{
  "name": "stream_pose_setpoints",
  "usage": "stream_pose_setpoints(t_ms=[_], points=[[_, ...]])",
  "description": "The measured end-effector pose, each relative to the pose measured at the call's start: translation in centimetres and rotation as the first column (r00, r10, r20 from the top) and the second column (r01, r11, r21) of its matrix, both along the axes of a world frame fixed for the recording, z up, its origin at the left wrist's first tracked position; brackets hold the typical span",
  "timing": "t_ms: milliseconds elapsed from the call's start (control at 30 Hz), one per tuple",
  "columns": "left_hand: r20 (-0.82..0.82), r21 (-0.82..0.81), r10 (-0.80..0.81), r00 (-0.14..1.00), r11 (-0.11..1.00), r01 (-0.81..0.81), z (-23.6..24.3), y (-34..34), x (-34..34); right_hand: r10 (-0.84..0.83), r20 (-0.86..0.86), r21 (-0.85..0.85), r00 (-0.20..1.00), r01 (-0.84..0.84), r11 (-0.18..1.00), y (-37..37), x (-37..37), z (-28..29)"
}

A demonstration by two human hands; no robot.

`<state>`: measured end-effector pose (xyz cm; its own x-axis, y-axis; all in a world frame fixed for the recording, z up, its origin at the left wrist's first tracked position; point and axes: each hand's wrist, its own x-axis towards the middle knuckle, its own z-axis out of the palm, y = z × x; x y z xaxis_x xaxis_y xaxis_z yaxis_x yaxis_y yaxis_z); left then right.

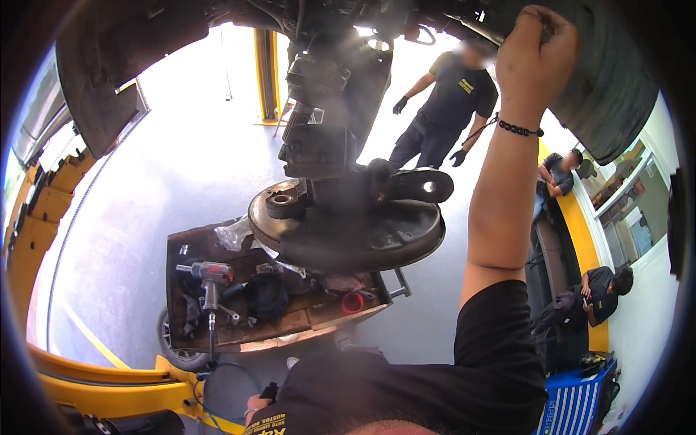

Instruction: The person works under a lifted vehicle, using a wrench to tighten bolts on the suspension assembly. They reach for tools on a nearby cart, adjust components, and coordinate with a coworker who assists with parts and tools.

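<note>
My right hand [540,58] is raised high at the upper right, with a dark braided bracelet on its wrist. Its fingers are curled against the dark underside of the raised car, beside the wheel arch liner [612,87]; whatever they grip is hidden. Low at the left, next to my black shirt, my left hand [257,404] shows only in part, closed at a small black object I cannot make out. Before me hang the shock absorber strut [319,80] and the wheel hub assembly with its brake disc backing plate [384,235], a bare perforated arm [428,186] jutting to the right.
Below stands a wheeled tool cart [312,319] holding an impact wrench [210,279], a red cup-like ring [352,303] and loose parts. Yellow lift arms [109,380] reach in at left. A gloved person [449,109] stands ahead; two others are at right, near a blue cabinet [576,399].
</note>
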<state>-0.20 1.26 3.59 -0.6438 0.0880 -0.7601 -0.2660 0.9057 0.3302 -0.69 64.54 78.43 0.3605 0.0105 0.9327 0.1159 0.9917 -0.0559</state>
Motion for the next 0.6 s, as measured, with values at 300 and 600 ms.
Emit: stream_pose_setpoints(t_ms=[300,600], points=[[-0.055,-0.001,0.088,0.995,0.996,-0.089,1.1,0.4,1.1,0.066,-0.011,-0.071,0.998,-0.067,0.995,0.4,0.4,-0.5],[-0.234,-0.036,0.136,0.963,0.988,-0.149,-1.5,-2.4,2.8,0.029,0.0,-0.15,1.0,-0.028,0.988,-0.1,0.6,1.8]])
